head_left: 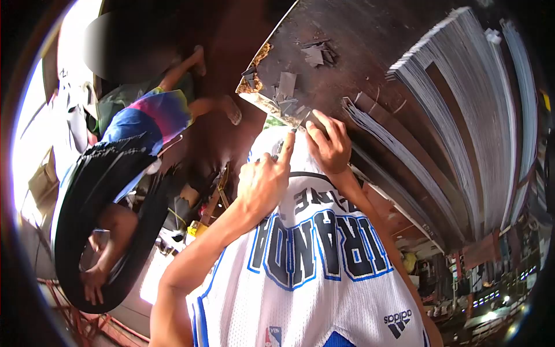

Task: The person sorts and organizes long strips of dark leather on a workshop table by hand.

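My left hand (263, 184) is at the near edge of a dark table (358, 46), index finger stretched forward and the others curled round something small and dark, mostly hidden. Just right of it, my right hand (330, 147) bends over the same edge, its fingertips closed on a small grey piece (302, 118) by the table's corner. The two hands are close together but apart. Flat grey scraps (287, 84) lie in front of them on the tabletop, with more dark scraps (317, 53) farther back.
Long stacks of grey strips (462, 75) cover the right of the table, and a narrower stack (399, 150) lies nearer. The table's corner is chipped (252, 82). At the left is another person in multicoloured shorts (156, 118), beside a large black curved thing (75, 231).
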A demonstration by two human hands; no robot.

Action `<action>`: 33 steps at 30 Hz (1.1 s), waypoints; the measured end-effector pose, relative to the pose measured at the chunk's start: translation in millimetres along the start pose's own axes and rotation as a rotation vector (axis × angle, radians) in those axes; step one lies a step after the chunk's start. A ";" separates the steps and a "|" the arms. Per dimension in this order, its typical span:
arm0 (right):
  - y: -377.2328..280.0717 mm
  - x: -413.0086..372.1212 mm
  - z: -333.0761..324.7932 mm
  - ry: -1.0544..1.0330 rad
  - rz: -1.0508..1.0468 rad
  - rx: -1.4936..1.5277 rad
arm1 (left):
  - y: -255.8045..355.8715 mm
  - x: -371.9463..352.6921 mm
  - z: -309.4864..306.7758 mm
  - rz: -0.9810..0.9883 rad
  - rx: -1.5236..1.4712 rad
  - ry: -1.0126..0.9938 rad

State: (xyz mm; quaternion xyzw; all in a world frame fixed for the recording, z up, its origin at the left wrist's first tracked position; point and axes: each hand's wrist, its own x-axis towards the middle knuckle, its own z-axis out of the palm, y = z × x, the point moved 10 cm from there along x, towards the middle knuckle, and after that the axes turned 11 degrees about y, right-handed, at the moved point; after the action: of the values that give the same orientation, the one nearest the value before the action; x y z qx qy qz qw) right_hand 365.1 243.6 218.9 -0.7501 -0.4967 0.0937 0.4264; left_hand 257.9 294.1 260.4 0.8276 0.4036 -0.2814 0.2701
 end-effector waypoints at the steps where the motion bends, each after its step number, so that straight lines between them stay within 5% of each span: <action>1: -2.1 -0.9 1.6 -0.012 -0.005 0.019 | -1.1 -1.7 2.7 -0.015 -0.004 -0.031; 13: -5.2 2.0 3.1 0.023 -0.053 -0.057 | -39.0 -13.8 47.1 0.155 -0.168 0.507; 19: -2.4 1.6 2.8 0.070 -0.080 -0.066 | -24.8 -16.2 13.0 0.115 -0.115 0.510; 33: -5.8 4.6 2.3 0.035 -0.049 -0.074 | -17.0 -20.8 11.8 0.031 -0.111 0.135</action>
State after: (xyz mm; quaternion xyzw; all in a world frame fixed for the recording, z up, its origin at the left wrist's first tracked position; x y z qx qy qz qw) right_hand 362.2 249.5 223.0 -0.7545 -0.5105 0.0518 0.4092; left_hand 230.4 284.4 262.7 0.8347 0.4229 -0.1980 0.2920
